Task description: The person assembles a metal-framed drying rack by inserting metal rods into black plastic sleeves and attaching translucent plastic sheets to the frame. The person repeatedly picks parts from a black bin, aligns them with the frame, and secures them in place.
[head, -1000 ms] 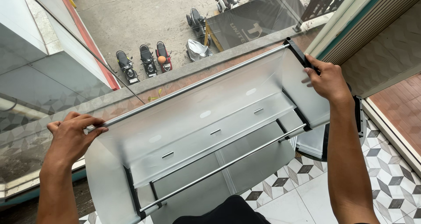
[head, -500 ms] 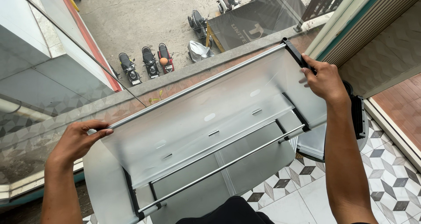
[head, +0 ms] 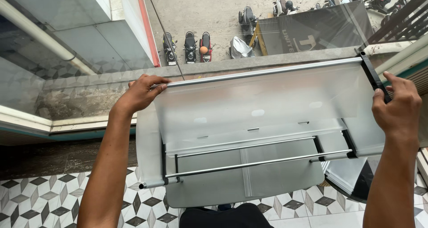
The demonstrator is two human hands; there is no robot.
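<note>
Overhead, a frosted plastic rack [head: 263, 107] with metal rods spans both hands: left hand [head: 141, 93] closed on its top rail, right hand [head: 398, 106] gripping the black end bracket. Beyond the glass railing [head: 80, 94], parked scooters [head: 189, 47] line the street; patterned floor tiles [head: 40, 196] lie below.

You are holding a frosted, translucent white panel [head: 263, 103] edged with a silver rail [head: 263, 72] and a black end cap [head: 370, 74]. Silver rods [head: 263, 162] are showing beneath it. The floor [head: 40, 201] is wearing a black, grey and white diamond tile pattern. Beyond the grey ledge [head: 267, 62], a red stripe [head: 147, 22] is running down a pale wall.
</note>
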